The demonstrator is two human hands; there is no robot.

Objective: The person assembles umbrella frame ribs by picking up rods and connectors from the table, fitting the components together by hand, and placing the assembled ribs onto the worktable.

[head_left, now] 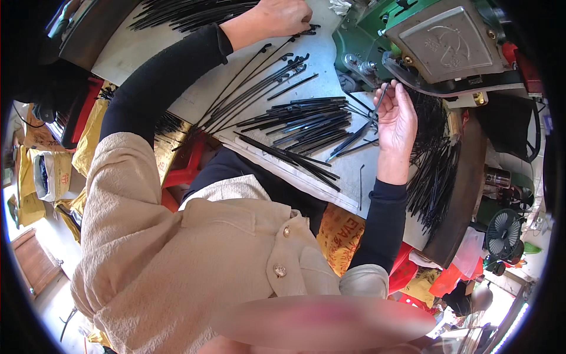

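Observation:
Over the far side of the grey worktop (334, 88), my left hand (274, 19) has its fingers curled closed. Just below its fingertips are the hooked ends of several long thin black rods (259, 69); whether it grips one is hidden. My right hand (396, 121), palm up, pinches a thin black rod (377, 106) that slants down to the left, close beside the green machine (368, 28). Between my hands lies a loose pile of shorter black rods (312, 121), and nearer me a few more (289, 158) lie along the worktop's edge.
The machine's grey metal cover (451, 44) and curved arm reach over the right side. More black rods (435, 177) are heaped at the right edge, and another bundle (188, 13) lies far left. A red stool (187, 165) stands under the worktop; a small fan (503, 232) is at far right.

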